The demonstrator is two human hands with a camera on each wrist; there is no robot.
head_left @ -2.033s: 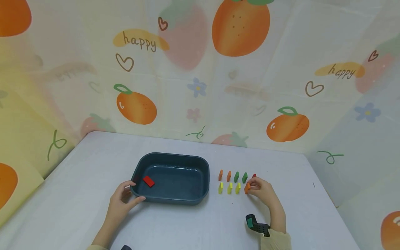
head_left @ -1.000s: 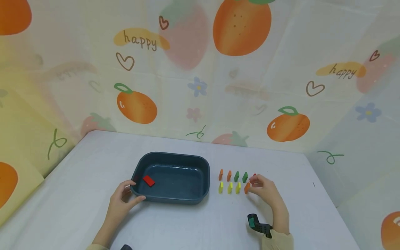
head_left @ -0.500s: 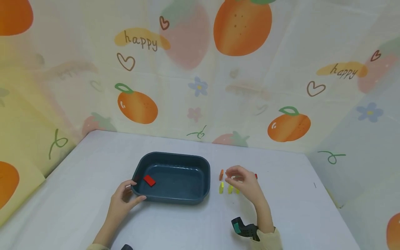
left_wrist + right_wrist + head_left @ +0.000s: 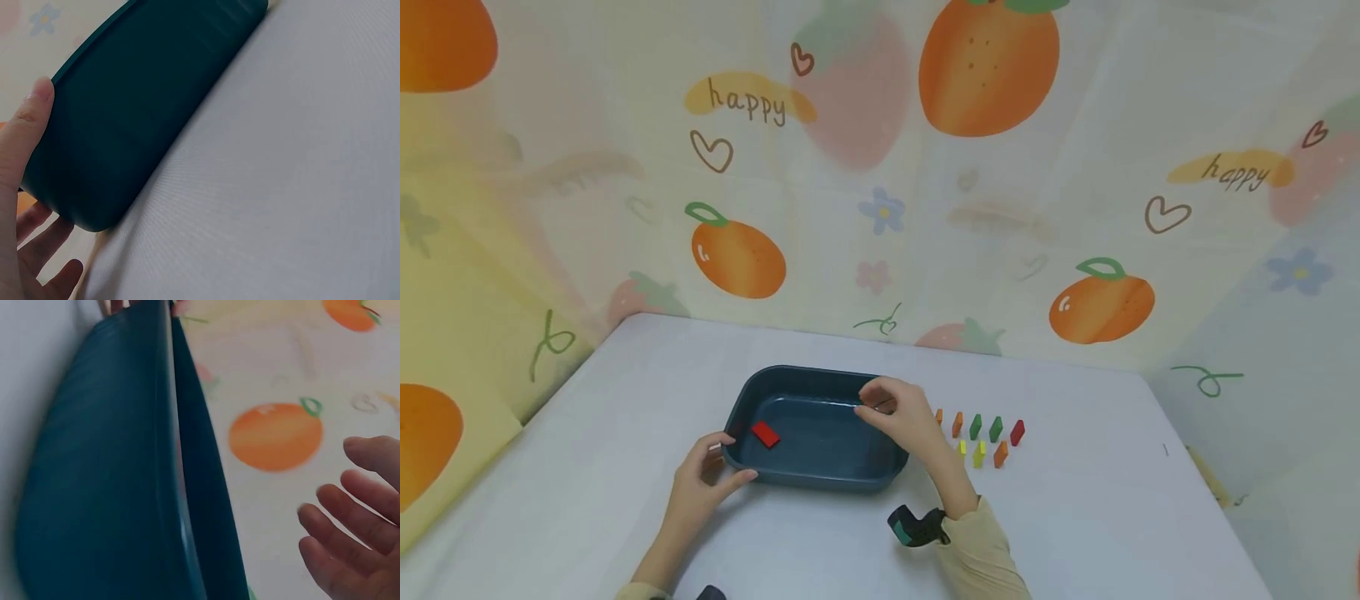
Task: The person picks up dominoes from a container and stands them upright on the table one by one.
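Note:
A dark teal plastic basin (image 4: 820,482) stands on the white table, with one flat red block (image 4: 766,434) lying inside near its left end. My left hand (image 4: 700,479) holds the basin's near left corner, thumb at the rim in the left wrist view and fingers around the end. Over the right part of the basin hovers my right hand (image 4: 906,417). In the right wrist view its fingers are loosely bent and apart, with nothing between them. To its right stand two rows of small upright blocks; the hand and forearm partly cover the leftmost ones.
The back row has orange blocks (image 4: 957,424), green blocks (image 4: 975,427) and a red block (image 4: 1017,432). In front stand yellow blocks (image 4: 980,454) and an orange block (image 4: 1001,454). A fruit-patterned cloth (image 4: 970,250) hangs behind the table (image 4: 1075,517).
My right hand has left the right end of the block rows and moved left over the basin. My left hand stays at the basin's corner. The red block inside has not moved.

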